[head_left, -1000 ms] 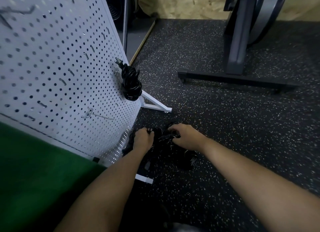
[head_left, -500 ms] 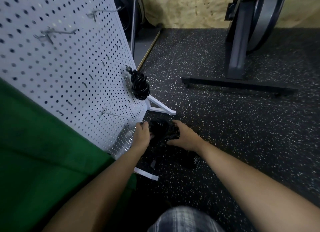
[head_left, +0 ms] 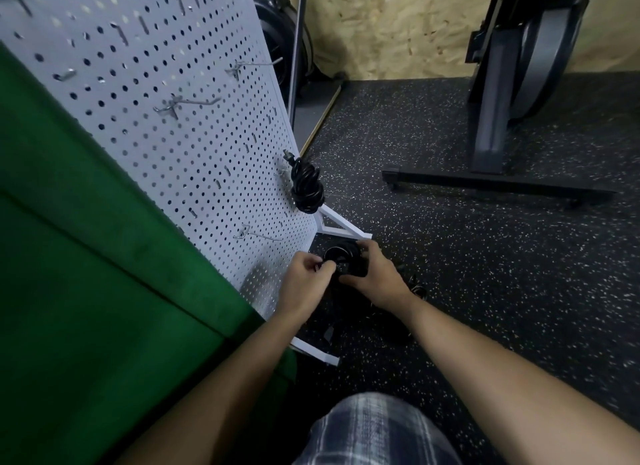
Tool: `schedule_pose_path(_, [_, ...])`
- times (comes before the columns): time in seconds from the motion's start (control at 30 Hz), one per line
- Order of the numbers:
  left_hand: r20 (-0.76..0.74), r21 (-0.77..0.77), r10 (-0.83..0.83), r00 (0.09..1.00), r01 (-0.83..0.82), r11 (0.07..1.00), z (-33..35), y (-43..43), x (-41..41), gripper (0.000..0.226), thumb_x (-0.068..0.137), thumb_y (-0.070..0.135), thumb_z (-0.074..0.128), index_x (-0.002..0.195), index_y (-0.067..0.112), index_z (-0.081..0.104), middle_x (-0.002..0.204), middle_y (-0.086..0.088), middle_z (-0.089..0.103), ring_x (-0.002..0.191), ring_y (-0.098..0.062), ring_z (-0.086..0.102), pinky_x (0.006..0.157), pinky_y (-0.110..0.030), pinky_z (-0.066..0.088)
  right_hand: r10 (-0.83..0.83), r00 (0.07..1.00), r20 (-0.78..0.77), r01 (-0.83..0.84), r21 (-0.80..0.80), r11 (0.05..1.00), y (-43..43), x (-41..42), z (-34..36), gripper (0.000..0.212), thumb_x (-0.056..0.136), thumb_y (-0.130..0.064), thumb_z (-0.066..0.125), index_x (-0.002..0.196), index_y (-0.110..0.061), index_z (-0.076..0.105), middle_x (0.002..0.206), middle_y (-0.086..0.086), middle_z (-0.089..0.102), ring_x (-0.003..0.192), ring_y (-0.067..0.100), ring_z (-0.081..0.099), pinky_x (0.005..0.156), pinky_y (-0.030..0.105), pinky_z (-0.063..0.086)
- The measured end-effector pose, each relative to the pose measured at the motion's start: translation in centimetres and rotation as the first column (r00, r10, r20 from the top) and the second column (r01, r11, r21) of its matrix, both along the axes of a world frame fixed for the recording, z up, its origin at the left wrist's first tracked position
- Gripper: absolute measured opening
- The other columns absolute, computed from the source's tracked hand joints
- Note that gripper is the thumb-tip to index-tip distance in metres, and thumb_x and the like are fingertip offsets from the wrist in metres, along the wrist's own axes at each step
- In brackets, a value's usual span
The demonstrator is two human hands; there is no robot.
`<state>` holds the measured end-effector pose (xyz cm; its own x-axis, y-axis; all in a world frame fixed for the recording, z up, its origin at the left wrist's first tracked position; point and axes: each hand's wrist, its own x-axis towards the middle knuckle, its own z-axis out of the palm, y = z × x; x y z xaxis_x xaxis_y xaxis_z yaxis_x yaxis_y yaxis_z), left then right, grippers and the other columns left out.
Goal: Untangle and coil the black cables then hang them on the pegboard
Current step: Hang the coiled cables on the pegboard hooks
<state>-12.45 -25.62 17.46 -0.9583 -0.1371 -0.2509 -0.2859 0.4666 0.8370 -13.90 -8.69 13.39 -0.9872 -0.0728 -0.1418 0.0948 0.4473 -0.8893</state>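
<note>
**Coiling step in hand: second black cable, at the foot of the pegboard.**

Head view: the left hand [head_left: 304, 281] pinches a strand of the black cable [head_left: 343, 256] in curled fingers. The right hand [head_left: 377, 277] closes its grip over the round, glossy coil, held low just beside the white perforated pegboard [head_left: 173, 135]. One finished coil [head_left: 306, 187] hangs from a peg. A bare wire hook [head_left: 258, 234] stands just above the hands. Judged next move: close up the loops, then lift the coil onto that hook. Loose cable [head_left: 415, 289] lies on the speckled rubber floor [head_left: 485, 274].
</note>
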Motion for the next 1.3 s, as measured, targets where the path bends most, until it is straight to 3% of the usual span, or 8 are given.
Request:
schedule_pose_path(0.17, [-0.102,-0.034,-0.003,0.995,0.0,0.999,2.5,-1.1,-0.8,0.031,0.099,0.042,0.063,0.126,0.025,0.059,0.123,0.011,0.061,0.108,-0.008,0.06,0.083,-0.028,0.045,0.152,0.988,-0.021,-0.152,0.002,0.988,0.0,-0.9,1.4,0.077,0.079,-0.012,0.089,0.143,-0.023,0.047,0.131,-0.008,0.063,0.123,0.012,0.062,0.113,0.031,0.043])
schedule_pose_path(0.37, [0.076,-0.112,-0.261,0.962,0.269,0.957,5.7,-2.6,-1.8,0.045,0.097,0.04,0.073,0.139,0.029,0.064,0.122,0.014,0.062,0.104,-0.008,0.061,0.084,-0.025,0.046,0.242,0.97,-0.022,-0.243,-0.146,0.959,0.7,-1.1,2.4,0.074,0.075,-0.004,0.086,0.139,-0.026,0.055,0.128,-0.006,0.066,0.119,0.01,0.065,0.11,0.04,0.051])
schedule_pose_path(0.5, [0.149,-0.165,-0.292,0.945,0.315,0.935,6.2,-3.0,-2.1,0.022,0.088,0.037,0.08,0.108,0.028,0.076,0.102,0.009,0.077,0.096,-0.015,0.073,0.099,-0.043,0.057,0.265,0.964,-0.007,-0.257,-0.266,0.929,0.0,-0.2,2.8,0.076,0.078,0.012,0.079,0.145,-0.014,0.053,0.139,0.007,0.063,0.126,0.017,0.064,0.111,0.035,0.051])
schedule_pose_path(0.63, [0.077,-0.334,-0.237,0.968,0.249,0.909,6.2,-2.8,-1.3,0.023,0.084,0.043,0.08,0.091,0.022,0.076,0.085,0.004,0.077,0.08,-0.015,0.075,0.082,-0.04,0.064,0.268,0.96,0.08,-0.214,-0.409,0.887,-0.7,0.6,3.3,0.083,0.07,-0.019,0.073,0.15,-0.021,0.05,0.142,0.005,0.063,0.127,0.021,0.064,0.108,0.037,0.053])
schedule_pose_path(0.73, [-0.043,-0.437,-0.21,0.977,0.17,0.883,6.4,-2.5,-0.4,0.017,0.085,0.036,0.081,0.088,0.022,0.073,0.081,0.012,0.071,0.072,-0.001,0.066,0.06,-0.008,0.05,0.346,0.935,0.078,-0.323,-0.215,0.922,-1.3,1.1,4.0,0.099,0.066,-0.042,0.087,0.154,-0.033,0.043,0.144,-0.003,0.057,0.128,0.013,0.06,0.114,0.038,0.048])
schedule_pose_path(0.87, [-0.153,-0.459,-0.196,0.969,0.106,0.882,7.1,-2.4,0.1,0.026,0.08,0.043,0.084,0.092,0.02,0.08,0.085,0.009,0.076,0.076,0.005,0.065,0.066,-0.014,0.053,0.293,0.948,-0.124,-0.278,0.127,0.952,-3.1,1.3,4.0,0.113,0.063,-0.047,0.095,0.157,-0.032,0.034,0.147,-0.001,0.049,0.135,0.017,0.049,0.114,0.039,0.042])
schedule_pose_path(1.17, [-0.181,-0.412,-0.159,0.97,0.072,0.908,8.7,-2.4,-0.3,0.038,0.085,0.059,0.077,0.104,0.026,0.075,0.096,0.014,0.071,0.087,0.001,0.064,0.066,-0.012,0.038,0.094,0.978,-0.186,-0.08,0.081,0.993,-4.1,1.2,3.9,0.079,0.071,-0.032,0.091,0.134,-0.019,0.044,0.119,-0.002,0.057,0.106,0.018,0.057,0.086,0.027,0.043])
schedule_pose_path(1.3, [-0.377,-0.393,0.054,0.925,-0.213,0.895,8.8,-2.9,-0.4,0.01,0.096,0.023,0.068,0.105,0.022,0.072,0.105,0.005,0.072,0.089,-0.011,0.069,0.075,-0.027,0.057,0.07,0.981,-0.18,-0.061,0.053,0.997,-3.6,1.1,3.8,0.086,0.07,-0.035,0.092,0.138,-0.02,0.043,0.118,0.001,0.058,0.108,0.022,0.059,0.092,0.028,0.044])
